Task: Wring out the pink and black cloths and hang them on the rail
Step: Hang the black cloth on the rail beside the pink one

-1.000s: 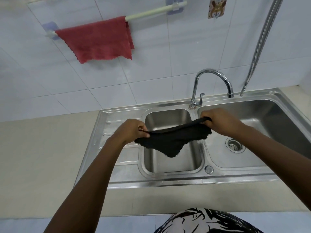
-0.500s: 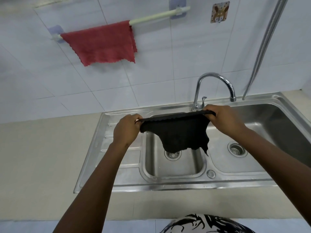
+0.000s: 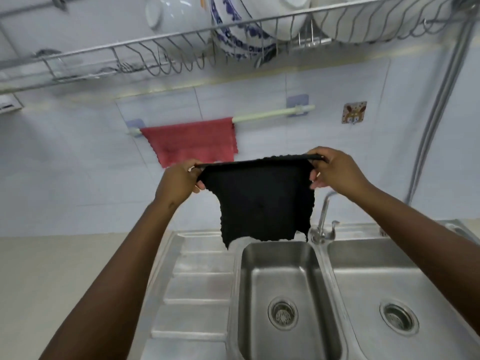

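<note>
Now the black cloth (image 3: 262,201) hangs flat in the air above the sink (image 3: 197,281), in front of the wall and below the rail (image 3: 272,114). The left hand (image 3: 179,181) pinches its upper left corner and the right hand (image 3: 335,171) pinches the upper right corner, so the top edge is stretched straight; each grip is pressed together on the fabric. The pink cloth (image 3: 191,142) is already draped over the left part of the rail, and the right part is bare. I judge the step in hand is the hanging. To do it well, keep the top edge tight, lift it higher than the rail, and bring it over the bare part (not over the pink one). Let about half fall behind, so the weight is balanced and it does not slide off. Take care with the dish rack (image 3: 181,58) above.
</note>
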`<state>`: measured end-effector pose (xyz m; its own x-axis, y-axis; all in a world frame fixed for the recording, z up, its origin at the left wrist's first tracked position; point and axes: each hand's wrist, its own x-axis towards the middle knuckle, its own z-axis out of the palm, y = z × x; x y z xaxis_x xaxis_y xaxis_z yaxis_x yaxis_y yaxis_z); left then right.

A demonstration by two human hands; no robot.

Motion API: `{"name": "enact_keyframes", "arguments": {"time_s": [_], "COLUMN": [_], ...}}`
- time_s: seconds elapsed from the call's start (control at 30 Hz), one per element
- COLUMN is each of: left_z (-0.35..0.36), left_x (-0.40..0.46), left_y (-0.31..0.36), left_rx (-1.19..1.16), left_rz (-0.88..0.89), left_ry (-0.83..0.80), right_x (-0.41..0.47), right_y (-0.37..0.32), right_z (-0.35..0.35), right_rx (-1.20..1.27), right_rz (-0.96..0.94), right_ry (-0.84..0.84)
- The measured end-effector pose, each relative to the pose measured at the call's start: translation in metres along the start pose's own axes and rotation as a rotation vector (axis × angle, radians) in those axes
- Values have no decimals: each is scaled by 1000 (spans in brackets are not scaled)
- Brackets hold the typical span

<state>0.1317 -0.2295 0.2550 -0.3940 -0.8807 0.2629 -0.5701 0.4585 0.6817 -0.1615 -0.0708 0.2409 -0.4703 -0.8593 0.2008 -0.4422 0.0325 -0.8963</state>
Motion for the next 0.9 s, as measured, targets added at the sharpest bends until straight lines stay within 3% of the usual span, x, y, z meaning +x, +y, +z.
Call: {"name": "enact_keyframes", "arguments": {"time_s": [0.2,0.3,0.47,0.53,0.6,0.7,0.8,0.9], "left_z": [-34,-46,-50,-45,-37,-21,-10,-9], "left_x": [80,123,173,188,195,198,201,203], "left_y": [30,35,37,31,23,5,-7,-7], "left_rx": [-439,-614,-701,-568,-309,-183,73,357], "left_rz": [-97,-135,19,172,299,311,348,408], "left_ry": [-16,-11,10,55,37,-120,-135,-60], "right_x": [74,109,163,184,195,194,191,195], "right_y": [-55,-72,-84,-79,-75,-71,-58,-40], "right_z": [-5,-5,-2,0,2,6,8,9], "right_rx": [313,308,314,216,-59,-304,-703,-980], "right_rz": [-39,-82,-157,-198,-229,-300,-404,-544], "right_ry": [73,82,94,100,114,41,-57,80]}}
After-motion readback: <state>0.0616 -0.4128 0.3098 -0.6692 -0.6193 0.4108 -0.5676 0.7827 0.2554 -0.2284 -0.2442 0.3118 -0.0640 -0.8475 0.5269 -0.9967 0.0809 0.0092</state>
